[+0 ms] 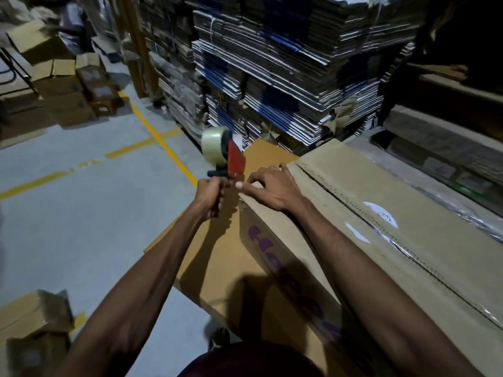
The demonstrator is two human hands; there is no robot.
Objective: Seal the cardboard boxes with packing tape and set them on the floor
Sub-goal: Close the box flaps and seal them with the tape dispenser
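Running from 5 o'clock up toward 11 o'clock, the long cardboard box [353,240] is seen lying on flat cardboard sheets [217,254], its taped top seam following that long axis. At the box's far corner, near the frame's centre, the right hand [268,187] is pressed down with bent fingers, apparently smoothing tape over the edge. Just beside it at 9 o'clock, the tape dispenser [228,156] is gripped by the left hand [211,193], fingers curled round the handle, roll upward; 1 pull across that short end looks likely.
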